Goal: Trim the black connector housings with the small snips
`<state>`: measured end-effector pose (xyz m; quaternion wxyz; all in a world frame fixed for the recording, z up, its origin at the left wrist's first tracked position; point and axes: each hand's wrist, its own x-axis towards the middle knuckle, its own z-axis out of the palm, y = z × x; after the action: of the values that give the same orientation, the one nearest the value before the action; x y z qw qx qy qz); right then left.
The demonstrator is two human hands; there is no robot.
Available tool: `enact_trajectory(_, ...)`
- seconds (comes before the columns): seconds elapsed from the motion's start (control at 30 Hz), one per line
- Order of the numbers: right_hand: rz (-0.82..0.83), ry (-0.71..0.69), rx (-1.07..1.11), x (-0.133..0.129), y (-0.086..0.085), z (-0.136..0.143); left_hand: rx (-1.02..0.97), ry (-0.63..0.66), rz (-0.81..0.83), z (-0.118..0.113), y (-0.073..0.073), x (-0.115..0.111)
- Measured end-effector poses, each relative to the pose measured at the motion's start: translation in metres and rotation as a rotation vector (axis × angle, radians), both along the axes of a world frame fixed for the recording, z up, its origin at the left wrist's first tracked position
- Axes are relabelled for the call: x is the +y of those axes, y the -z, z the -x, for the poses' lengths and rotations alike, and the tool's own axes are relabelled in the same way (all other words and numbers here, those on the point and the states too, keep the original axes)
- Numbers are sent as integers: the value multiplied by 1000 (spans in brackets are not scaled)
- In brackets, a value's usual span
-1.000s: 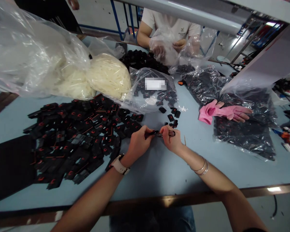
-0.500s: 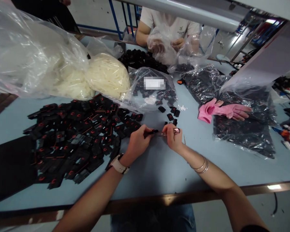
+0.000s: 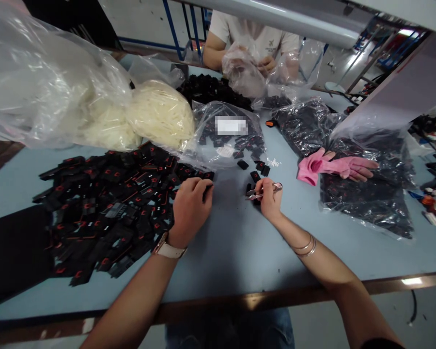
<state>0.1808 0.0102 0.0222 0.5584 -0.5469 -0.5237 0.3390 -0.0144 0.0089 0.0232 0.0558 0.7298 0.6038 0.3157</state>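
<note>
At the right edge of a pile of black plastic pieces with orange-red marks (image 3: pixel 105 213), my left hand (image 3: pixel 192 206) is closed, its fingers curled down. A dark edge, apparently a black plastic piece (image 3: pixel 206 191), shows between thumb and fingers; most of it is hidden. My right hand (image 3: pixel 271 199) grips a pair of metal tweezers (image 3: pixel 254 195), tips pointing left. Close behind and beside the tweezers lie several small black pieces (image 3: pixel 255 175). Tiny white bits (image 3: pixel 274 163) are scattered just beyond them.
Large clear bags of cream-coloured parts (image 3: pixel 162 114) stand at the back left. A clear bag of black pieces (image 3: pixel 228 138) lies ahead. Pink gloves (image 3: pixel 336 167) rest on bagged black parts (image 3: pixel 366 203) at right. A black tray (image 3: pixel 16 254) sits left. Across the table, a person (image 3: pixel 254 48) handles plastic bags.
My hands have moved apart. My left hand went left to the pile's edge and turned knuckles-up; my right hand shifted slightly right with the tweezers, toward the small black pieces.
</note>
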Motion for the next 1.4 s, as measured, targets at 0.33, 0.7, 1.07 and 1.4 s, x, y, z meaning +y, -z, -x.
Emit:
enact_trajectory(0.33, -113, 140, -319, 25, -28, -35, 189, -61, -87, 5, 1, 0)
enact_trajectory(0.7, 191, -186, -1091, 18, -22, -23, 278, 102, -23, -2, 2, -3)
enact_trajectory(1.07, 154, -615, -1122, 8, -27, -8, 277, 317, -124, -13, 6, -9)
enact_trajectory(1.4, 259, 62, -1073, 46, -31, -61, 225, 392, -69, -18, 11, -13)
